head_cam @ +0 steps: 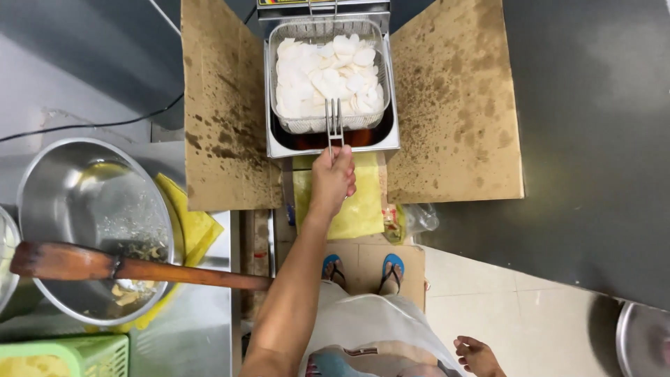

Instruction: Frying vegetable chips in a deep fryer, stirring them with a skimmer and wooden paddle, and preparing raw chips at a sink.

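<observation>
Gripping the wire handle [333,126] of the basket [326,73] with left hand [332,180], fingers closed around it. Sitting in the fryer [279,143], basket piled with white chips [328,77], oil mostly hidden. Hanging loose at the bottom edge, right hand [478,356], fingers partly cut off, holding nothing visible.

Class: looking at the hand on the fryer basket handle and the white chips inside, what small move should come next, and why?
Probably lift and gently shake the basket. The left hand already grips its handle, and the white chips sit heaped and pale above the dark oil, so loosening them seems sensible.
</observation>
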